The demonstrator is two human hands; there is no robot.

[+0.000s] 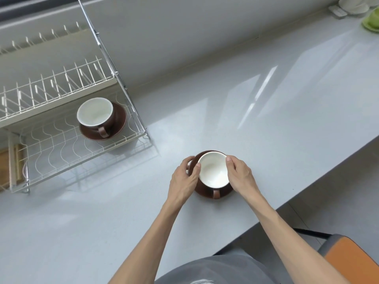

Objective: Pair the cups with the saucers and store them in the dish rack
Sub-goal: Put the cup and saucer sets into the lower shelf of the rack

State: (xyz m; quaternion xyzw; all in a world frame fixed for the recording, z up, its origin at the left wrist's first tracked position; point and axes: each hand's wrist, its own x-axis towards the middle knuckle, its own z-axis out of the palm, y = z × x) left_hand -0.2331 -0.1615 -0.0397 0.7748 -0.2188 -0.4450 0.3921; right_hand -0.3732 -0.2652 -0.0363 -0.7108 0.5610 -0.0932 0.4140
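A brown cup with a white inside [213,171] stands on a brown saucer [205,192] on the grey counter, its handle toward me. My left hand [184,179] grips the left side of this pair, thumb at the cup's rim and fingers curled round the saucer's edge. My right hand [240,174] grips the right side the same way. A second brown cup [95,113] sits on its saucer [121,117] on the lower wire shelf of the dish rack [61,152] at the left.
The rack's upper tier [51,87] has upright plate prongs. A wooden board [8,165] lies at the rack's left end. White dishes [354,6] and a green object [371,23] sit at the far right. An orange chair [348,261] stands beside the counter's front edge.
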